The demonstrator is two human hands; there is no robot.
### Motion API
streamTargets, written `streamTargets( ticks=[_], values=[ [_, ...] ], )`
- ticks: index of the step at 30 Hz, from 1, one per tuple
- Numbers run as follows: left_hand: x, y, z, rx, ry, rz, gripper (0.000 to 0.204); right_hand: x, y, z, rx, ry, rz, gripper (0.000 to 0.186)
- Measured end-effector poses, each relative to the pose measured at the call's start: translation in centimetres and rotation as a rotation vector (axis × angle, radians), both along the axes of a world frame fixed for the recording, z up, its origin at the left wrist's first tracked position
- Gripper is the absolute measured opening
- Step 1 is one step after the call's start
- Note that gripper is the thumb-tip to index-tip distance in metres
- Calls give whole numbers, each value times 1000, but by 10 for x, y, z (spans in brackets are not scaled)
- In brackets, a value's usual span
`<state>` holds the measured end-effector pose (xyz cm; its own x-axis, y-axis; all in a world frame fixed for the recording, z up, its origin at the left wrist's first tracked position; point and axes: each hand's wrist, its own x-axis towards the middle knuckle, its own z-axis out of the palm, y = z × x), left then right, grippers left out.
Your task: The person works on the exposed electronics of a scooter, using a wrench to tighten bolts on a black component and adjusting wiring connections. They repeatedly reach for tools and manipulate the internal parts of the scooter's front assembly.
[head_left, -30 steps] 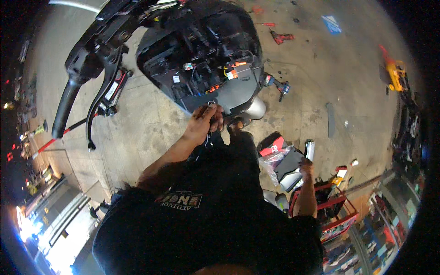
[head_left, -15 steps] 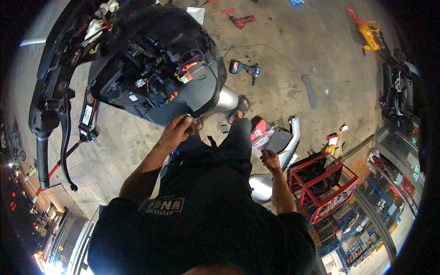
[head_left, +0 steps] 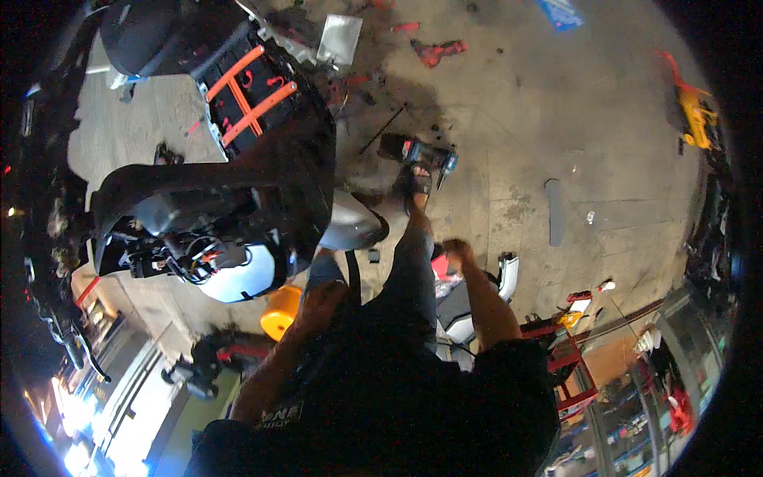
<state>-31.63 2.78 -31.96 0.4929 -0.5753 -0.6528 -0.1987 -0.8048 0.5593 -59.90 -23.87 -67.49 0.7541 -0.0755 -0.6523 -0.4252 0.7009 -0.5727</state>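
Note:
My left hand (head_left: 322, 304) is low over my left thigh, dark and smeared, so its fingers do not show clearly. Forward of my right thigh, my right hand (head_left: 458, 256) is blurred by motion, above a red and grey panel (head_left: 455, 304) on the floor. Whether either hand holds anything cannot be made out. At the left stands a partly stripped scooter (head_left: 278, 179), its wiring exposed at the front and an orange frame (head_left: 248, 95) showing further back. A yellow round object (head_left: 280, 312), perhaps a stool, is beside my left forearm.
A cordless power tool (head_left: 429, 153) lies by my sandalled foot (head_left: 419, 179). Further off are a red tool (head_left: 437, 52), a silvery sheet (head_left: 339, 40) and a dark grey strip (head_left: 554, 213). A red metal frame (head_left: 574, 374) stands at the right, near shelves.
The view has shifted and turned, bringing the scooter's orange frame and the yellow object into sight. My left hand has drawn back from the scooter to my thigh. My right hand has moved forward.

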Motion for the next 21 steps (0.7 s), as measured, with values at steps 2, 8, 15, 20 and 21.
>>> streamTargets(
  ticks=[2,8,15,20,21],
  values=[
    [-6,-24,-18,182,315,268,26,33,-35,-42,194,163,-195,8],
    [-36,-44,-62,345,439,481,34,171,-119,-69,-886,504,469,24],
    [-96,2,-137,593,518,354,38,282,-125,-193,-1164,294,685,32],
    [-122,14,-166,736,544,525,38,332,-116,-304,-1005,331,616,32],
    [-125,14,-169,758,604,612,37,342,-116,-319,-1008,400,652,32]
  ],
)
